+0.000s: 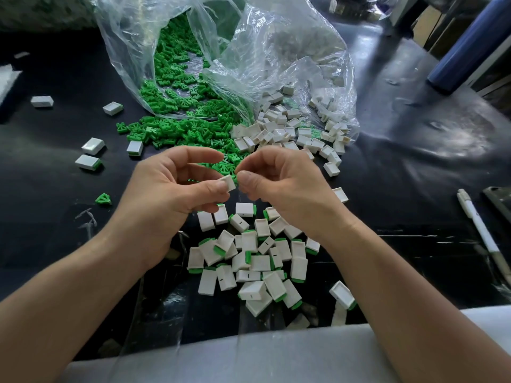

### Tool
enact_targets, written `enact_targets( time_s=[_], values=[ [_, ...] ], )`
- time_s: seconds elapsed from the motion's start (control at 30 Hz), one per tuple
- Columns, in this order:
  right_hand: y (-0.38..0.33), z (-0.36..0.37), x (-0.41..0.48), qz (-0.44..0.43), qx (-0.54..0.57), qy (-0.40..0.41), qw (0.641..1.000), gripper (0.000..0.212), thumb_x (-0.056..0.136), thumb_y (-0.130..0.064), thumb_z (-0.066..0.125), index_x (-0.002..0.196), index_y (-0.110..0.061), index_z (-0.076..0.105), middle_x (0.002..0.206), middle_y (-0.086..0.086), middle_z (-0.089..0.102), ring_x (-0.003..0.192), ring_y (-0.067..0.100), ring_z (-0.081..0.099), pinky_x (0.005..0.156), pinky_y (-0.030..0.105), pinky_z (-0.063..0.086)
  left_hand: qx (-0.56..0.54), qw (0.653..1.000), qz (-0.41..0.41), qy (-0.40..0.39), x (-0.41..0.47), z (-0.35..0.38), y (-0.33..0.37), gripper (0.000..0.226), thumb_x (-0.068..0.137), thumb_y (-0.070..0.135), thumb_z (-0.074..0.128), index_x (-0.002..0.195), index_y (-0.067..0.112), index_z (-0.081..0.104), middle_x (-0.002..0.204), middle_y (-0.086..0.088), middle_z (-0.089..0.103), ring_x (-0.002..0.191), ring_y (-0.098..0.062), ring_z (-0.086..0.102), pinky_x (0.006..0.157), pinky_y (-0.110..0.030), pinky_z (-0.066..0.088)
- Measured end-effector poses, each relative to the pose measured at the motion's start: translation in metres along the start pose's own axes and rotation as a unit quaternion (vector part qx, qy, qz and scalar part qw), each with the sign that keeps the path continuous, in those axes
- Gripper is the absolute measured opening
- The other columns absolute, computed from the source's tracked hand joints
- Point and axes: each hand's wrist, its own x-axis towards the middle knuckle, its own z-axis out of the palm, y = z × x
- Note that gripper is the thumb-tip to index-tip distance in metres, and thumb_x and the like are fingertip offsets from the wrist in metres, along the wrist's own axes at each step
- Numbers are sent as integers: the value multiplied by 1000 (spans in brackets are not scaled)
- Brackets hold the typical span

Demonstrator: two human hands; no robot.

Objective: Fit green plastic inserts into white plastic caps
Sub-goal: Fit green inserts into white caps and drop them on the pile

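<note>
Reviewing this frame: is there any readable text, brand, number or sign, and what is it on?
None can be read.
White pen: a small dark mark on the barrel, too blurred to read.
White caps: some bear a short dark dash, a moulded mark, not a letter.
Clear plastic bags: no print visible.

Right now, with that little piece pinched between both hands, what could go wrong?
The white cap is held only at the fingertips of the left hand, while the right hand pushes the green insert; it might slip or seat crooked. If dropped, it could vanish among the finished pieces below.
</note>
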Motion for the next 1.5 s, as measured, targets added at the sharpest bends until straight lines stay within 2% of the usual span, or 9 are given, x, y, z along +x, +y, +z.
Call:
enact_targets(
  time_s=[0.13, 0.3, 0.5, 0.9, 1.03, 1.1, 1.2, 1.4, 1.5],
  values=[
    [0, 1, -1, 27, -20, -30, 999, 20, 91, -18, 55, 71, -22, 58, 63, -6, 61, 60, 6, 55, 67, 29, 50, -2, 1000, 1, 2, 0, 0, 0, 44, 45, 23, 72, 88, 19, 66, 66, 1, 69, 59, -12, 68, 53, -19, 53],
    [1, 3, -1, 25, -86, -51, 995, 28, 93, -24, 50, 66, -26, 54, 64, -7, 59, 68, 12, 57, 73, 39, 51, 14, 1000, -17, -15, 1, 1, -1, 40, 50, 18, 70, 89, 16, 66, 67, 0, 71, 62, -12, 69, 55, -18, 54],
    [-2, -1, -3, 13, -138, -77, 987, 23, 91, -25, 52, 69, -20, 55, 59, -9, 55, 54, 2, 46, 53, 20, 40, 31, 999, -13, -20, -1, -3, 2, 37, 51, 15, 70, 88, 18, 66, 65, -2, 70, 55, -11, 66, 50, -19, 53],
    [-5, 3, -10, -70, -229, -109, 965, 19, 92, -16, 51, 73, -16, 48, 59, -9, 42, 57, 7, 38, 54, 30, 29, 130, 988, 64, -46, -8, -5, 7, 45, 51, 18, 71, 94, 28, 63, 65, 1, 70, 53, -6, 62, 55, -17, 53],
    [-5, -1, -7, -50, -128, -78, 987, 21, 92, -16, 52, 73, -8, 57, 65, 5, 54, 57, 13, 45, 55, 28, 37, 66, 996, 54, -35, -5, -3, 7, 45, 52, 18, 72, 96, 24, 63, 66, -2, 70, 57, -10, 65, 54, -18, 53],
    [-5, -4, -5, -12, -44, -78, 996, 28, 94, -21, 48, 69, -12, 57, 64, 1, 57, 58, 14, 52, 55, 29, 43, 27, 998, 36, -36, -2, -1, 6, 45, 51, 18, 71, 95, 22, 62, 64, 0, 70, 57, -10, 65, 54, -19, 53],
    [-3, -5, -5, 44, 50, -81, 995, 40, 97, -31, 37, 70, -11, 60, 58, -5, 59, 50, 3, 51, 49, 12, 38, -7, 999, 29, -39, -2, 0, 6, 43, 52, 16, 70, 94, 19, 63, 63, 1, 70, 59, -11, 67, 57, -21, 55],
    [-8, 7, -5, 154, 262, -187, 934, 53, 93, -46, 26, 79, -7, 59, 70, 5, 65, 57, 11, 55, 50, 18, 40, -54, 997, 30, -54, -3, -1, 9, 43, 53, 13, 68, 96, 15, 63, 65, 1, 71, 57, -10, 66, 52, -19, 52],
    [-10, 12, -5, 175, 315, -175, 916, 52, 92, -47, 27, 75, -6, 56, 59, 2, 61, 51, 10, 52, 48, 18, 40, -67, 996, 38, -49, -4, 1, 8, 43, 54, 12, 68, 97, 13, 62, 64, 1, 70, 55, -9, 65, 51, -18, 51]
  ],
)
